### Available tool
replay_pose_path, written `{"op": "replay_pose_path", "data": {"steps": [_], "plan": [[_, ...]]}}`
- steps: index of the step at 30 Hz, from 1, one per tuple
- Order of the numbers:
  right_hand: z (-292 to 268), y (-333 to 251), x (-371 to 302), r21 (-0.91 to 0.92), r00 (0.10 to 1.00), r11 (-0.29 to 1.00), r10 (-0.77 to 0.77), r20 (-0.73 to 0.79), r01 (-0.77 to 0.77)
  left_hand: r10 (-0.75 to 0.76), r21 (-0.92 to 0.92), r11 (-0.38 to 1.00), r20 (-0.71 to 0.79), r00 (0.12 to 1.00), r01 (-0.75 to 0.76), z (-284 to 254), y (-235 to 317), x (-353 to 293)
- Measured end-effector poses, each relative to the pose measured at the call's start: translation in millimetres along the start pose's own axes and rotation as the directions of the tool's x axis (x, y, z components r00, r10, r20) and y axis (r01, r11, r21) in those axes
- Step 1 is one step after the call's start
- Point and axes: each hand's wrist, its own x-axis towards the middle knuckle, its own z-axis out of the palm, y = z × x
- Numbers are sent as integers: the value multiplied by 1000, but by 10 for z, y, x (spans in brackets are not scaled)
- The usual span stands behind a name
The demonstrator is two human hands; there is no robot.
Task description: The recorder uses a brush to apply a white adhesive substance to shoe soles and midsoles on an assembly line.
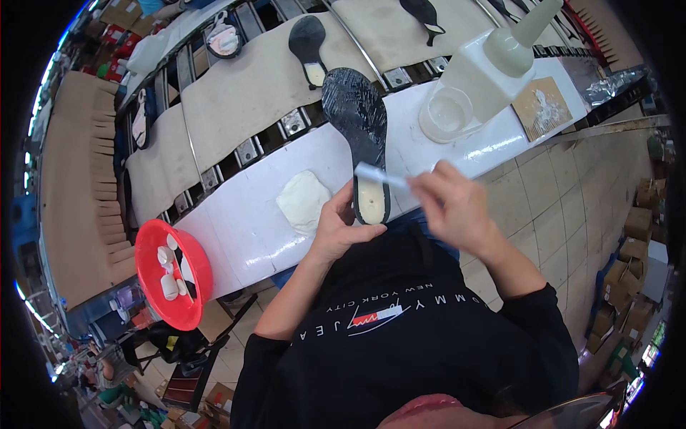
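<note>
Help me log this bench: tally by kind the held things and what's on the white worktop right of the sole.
Black shoe sole, left hand: 1
Blurred pale tool, right hand: 1
Spouted bottle: 1
Translucent cup: 1
Brown board: 1
Total: 5

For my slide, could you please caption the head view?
Left hand holds a black shoe sole while the right hand holds a pale tool over it.
</note>
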Motion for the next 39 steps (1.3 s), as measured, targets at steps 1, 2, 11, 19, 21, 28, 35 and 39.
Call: {"op": "replay_pose_path", "data": {"steps": [1, 2, 11, 19, 21, 28, 35, 39], "plan": [[-18, -39, -32, 80, 1000, 996, -30, -1, 30, -29, -3, 1000, -12, 1000, 29, 30, 84, -2], [-51, -79, -50, 160, 998, 985, -59, -4, 59, -9, 11, 1000, 0, 1000, 9, 24, 107, 12], [-18, 8, 34, 128, 993, 992, 7, -116, 7, 143, 192, 972, -31, 989, -135, -85, 49, 125], [-87, -94, -19, 422, 997, 904, -73, 5, 64, 224, 183, 956, 40, 974, -228, -193, 192, 213], [-23, 14, 84, 360, 996, 931, -23, -81, 51, 215, 209, 955, -3, 977, -210, -171, 236, 225], [-168, 1, 140, 407, 991, 905, -137, 2, 125, 269, 250, 936, -47, 962, -249, -214, 375, 178], [-258, 9, 189, 477, 981, 869, -185, 63, 133, 360, 358, 880, -77, 930, -311, -271, 451, 165], [-165, 57, 243, 467, 991, 881, -118, 67, 73, 415, 378, 853, -71, 907, -361, -201, 457, 181]]}}
